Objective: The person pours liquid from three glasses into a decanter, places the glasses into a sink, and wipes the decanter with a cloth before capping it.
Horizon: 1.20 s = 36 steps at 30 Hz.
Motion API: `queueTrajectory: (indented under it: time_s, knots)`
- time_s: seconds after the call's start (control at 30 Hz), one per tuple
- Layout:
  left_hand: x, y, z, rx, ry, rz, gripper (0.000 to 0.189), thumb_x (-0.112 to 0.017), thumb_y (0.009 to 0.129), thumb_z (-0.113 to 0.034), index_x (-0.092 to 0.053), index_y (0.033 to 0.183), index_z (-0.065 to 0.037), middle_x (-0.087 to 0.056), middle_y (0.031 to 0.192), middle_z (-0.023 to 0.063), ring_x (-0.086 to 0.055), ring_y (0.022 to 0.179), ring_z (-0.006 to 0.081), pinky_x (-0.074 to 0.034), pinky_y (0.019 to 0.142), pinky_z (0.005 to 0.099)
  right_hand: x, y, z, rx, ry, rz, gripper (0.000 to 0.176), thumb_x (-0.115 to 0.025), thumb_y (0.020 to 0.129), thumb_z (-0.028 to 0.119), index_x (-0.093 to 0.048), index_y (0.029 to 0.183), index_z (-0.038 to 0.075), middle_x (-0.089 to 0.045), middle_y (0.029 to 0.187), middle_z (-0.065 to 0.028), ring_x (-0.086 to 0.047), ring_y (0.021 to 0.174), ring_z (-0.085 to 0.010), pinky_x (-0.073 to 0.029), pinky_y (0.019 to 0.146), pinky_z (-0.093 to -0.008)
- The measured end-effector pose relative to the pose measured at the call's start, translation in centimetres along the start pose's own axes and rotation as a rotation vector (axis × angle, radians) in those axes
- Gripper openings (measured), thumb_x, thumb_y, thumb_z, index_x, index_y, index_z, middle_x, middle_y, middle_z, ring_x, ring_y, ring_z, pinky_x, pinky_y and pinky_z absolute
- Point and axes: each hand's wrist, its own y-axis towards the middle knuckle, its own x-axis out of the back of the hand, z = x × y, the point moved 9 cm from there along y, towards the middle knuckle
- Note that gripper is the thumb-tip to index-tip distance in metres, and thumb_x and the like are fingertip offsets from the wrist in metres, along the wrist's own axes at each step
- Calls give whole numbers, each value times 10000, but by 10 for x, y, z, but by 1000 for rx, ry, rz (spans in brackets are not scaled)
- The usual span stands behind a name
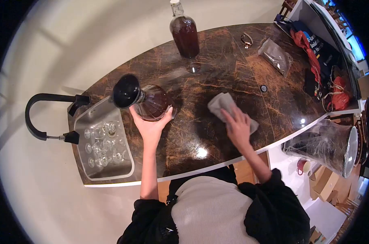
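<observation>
My left hand (151,127) is wrapped round the lower side of a glass vessel (154,102) with dark red liquid, near the sink. A black funnel-shaped piece (126,91) sits at the vessel's neck. To the right, my right hand (238,124) presses a folded grey cloth (223,103) flat on the dark marbled countertop (192,138), its fingers spread over the cloth. Beyond both hands stands a swing-top bottle (185,37) of dark red liquid.
Several small glasses (105,144) lie in the steel sink (129,162), beside a black faucet (42,97). At the back right are a bracelet-like item (246,40), a plastic packet (276,56), a small round disc (263,88) and red bags (339,95).
</observation>
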Motion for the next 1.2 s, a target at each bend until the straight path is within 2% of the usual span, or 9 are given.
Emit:
queueTrajectory:
  time_s: [0.07,0.2,0.3,0.47,0.6,0.63,0.77,0.97,1.2]
  knots:
    - [-17,1,-3,31,-81,32,1207,-925,629,-10,-106,1508,114,-486,1327,220,-612,1101,237,-571,922,370,-25,-8,26,24,-6,23,690,-668,768,69,-536,1419,256,-444,1529,-83,-461,1374,-292,-378,1061,-523]
    - [-47,5,6,5,-120,85,1085,-905,655,2,-199,1476,61,-546,1260,203,-640,1050,229,-583,896,368,-54,-61,97,451,137,224,657,-687,740,92,-590,1361,283,-427,1553,-48,-476,1361,-280,-394,1071,-484]
    - [-69,8,4,-35,-122,117,946,-894,668,-1,-295,1400,24,-573,1222,183,-650,1041,226,-579,900,361,-22,-78,83,641,339,398,592,-706,716,90,-649,1270,289,-444,1546,-10,-479,1357,-279,-410,1061,-480]
    - [-99,13,3,-61,-130,138,945,-919,646,-98,-357,1402,-18,-538,1276,149,-590,1120,228,-490,977,360,21,-59,-40,190,58,59,508,-706,687,36,-686,1148,248,-509,1488,-3,-494,1306,-326,-401,1042,-475]
    - [-120,16,6,-70,-61,143,888,-924,646,-169,-391,1344,-34,-544,1242,145,-575,1127,245,-462,986,385,46,-36,-52,-117,-23,-55,532,-731,691,156,-647,1211,223,-493,1469,-80,-444,1325,-361,-332,1077,-505]
    - [-124,18,3,-113,-69,134,862,-923,650,-191,-399,1319,-45,-548,1226,140,-575,1122,255,-458,982,395,40,-34,-51,-128,-11,4,551,-731,784,318,-589,1298,181,-445,1489,-129,-384,1378,-386,-241,1136,-573]
    - [-136,16,4,-134,-54,182,871,-925,644,-183,-393,1320,-45,-553,1232,134,-576,1132,253,-455,990,390,45,-7,-32,-150,-9,-22,669,-651,914,508,-471,1408,95,-357,1546,-149,-278,1462,-408,-59,1144,-712]
    - [-141,12,12,-124,-37,191,923,-935,619,-140,-378,1347,-37,-561,1265,147,-575,1170,259,-460,1000,401,132,95,32,123,444,-217,720,-750,875,327,-405,1466,102,-413,1524,-147,-382,1424,-357,-184,1174,-617]
    - [-143,12,12,-123,-39,207,973,-939,596,-92,-359,1375,-34,-574,1243,146,-598,1142,265,-491,966,405,167,165,98,377,627,-99,690,-827,799,302,-456,1340,87,-521,1379,-132,-498,1304,-343,-353,1120,-454]
